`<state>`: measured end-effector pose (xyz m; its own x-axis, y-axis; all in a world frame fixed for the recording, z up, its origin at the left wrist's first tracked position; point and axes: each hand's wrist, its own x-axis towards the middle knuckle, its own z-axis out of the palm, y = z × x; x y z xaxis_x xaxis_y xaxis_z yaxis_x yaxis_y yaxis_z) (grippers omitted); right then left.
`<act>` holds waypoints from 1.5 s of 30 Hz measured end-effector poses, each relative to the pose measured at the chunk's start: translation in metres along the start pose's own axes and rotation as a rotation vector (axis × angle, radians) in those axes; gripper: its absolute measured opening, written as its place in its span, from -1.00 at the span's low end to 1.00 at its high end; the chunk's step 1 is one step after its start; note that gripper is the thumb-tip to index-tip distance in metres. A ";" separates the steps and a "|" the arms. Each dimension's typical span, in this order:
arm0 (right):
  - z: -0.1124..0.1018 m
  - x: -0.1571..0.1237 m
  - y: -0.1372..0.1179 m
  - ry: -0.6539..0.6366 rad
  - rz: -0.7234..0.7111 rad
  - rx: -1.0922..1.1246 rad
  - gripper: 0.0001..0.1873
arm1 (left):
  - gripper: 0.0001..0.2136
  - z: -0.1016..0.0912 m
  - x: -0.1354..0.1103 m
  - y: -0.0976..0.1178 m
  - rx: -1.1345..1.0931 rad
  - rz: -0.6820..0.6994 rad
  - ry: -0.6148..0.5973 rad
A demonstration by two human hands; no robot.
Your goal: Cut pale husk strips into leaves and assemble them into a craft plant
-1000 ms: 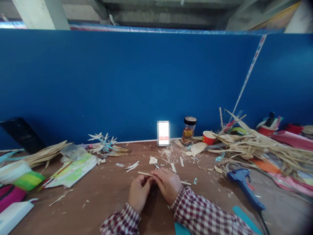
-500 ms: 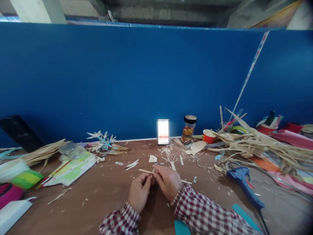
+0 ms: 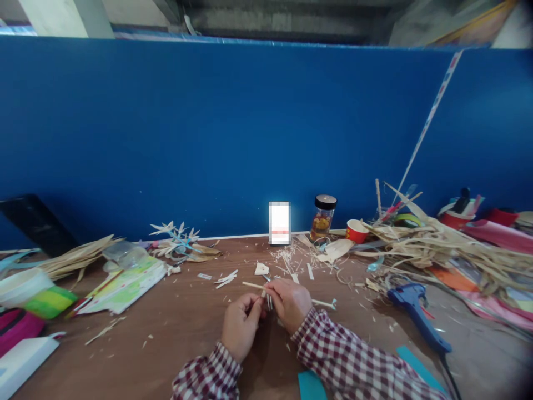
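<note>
My right hand (image 3: 291,303) is closed around a thin pale stick (image 3: 252,285). One end of it pokes out to the left past my fingers, and the other end (image 3: 323,304) shows on the right behind the hand. Close beside it, my left hand (image 3: 241,321) is pinched, its fingertips near the stick and a few short pale strips (image 3: 269,301). Whether the left fingers hold those strips is hidden by the thumb. Beyond my hands lie a small cream scrap (image 3: 261,269) and white slivers (image 3: 227,279) on the brown table (image 3: 183,333).
A blue glue gun (image 3: 420,316) lies at right, near a heap of dried husks (image 3: 433,244). Behind stand a lidded jar (image 3: 322,219), a red paper cup (image 3: 356,231) and a lit, pixelated screen (image 3: 280,222). A husk flower (image 3: 177,239) and painted sheet (image 3: 129,286) lie left.
The stick has shifted slightly right and up with my right hand. A small gap has opened between my hands, showing the short pale strips. The view has moved slightly.
</note>
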<state>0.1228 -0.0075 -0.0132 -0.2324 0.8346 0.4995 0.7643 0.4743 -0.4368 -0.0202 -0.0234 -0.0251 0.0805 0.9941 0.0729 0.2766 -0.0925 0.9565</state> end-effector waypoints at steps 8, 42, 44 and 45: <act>-0.008 0.004 0.006 0.226 0.068 -0.026 -0.72 | -0.70 0.003 -0.002 0.003 -0.205 -0.046 0.095; 0.001 -0.001 -0.005 -0.037 -0.054 -0.060 -0.73 | -0.69 0.000 0.003 -0.006 -0.146 -0.039 0.038; 0.002 0.000 -0.006 -0.025 -0.050 -0.069 -0.73 | -0.68 -0.001 0.004 -0.007 -0.135 -0.035 0.039; 0.003 0.000 -0.007 -0.019 -0.048 -0.067 -0.72 | -0.69 -0.002 0.005 -0.007 -0.131 -0.028 0.041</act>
<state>0.1161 -0.0100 -0.0121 -0.2809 0.8166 0.5043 0.7905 0.4948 -0.3610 -0.0239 -0.0178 -0.0309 0.0349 0.9979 0.0545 0.1506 -0.0592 0.9868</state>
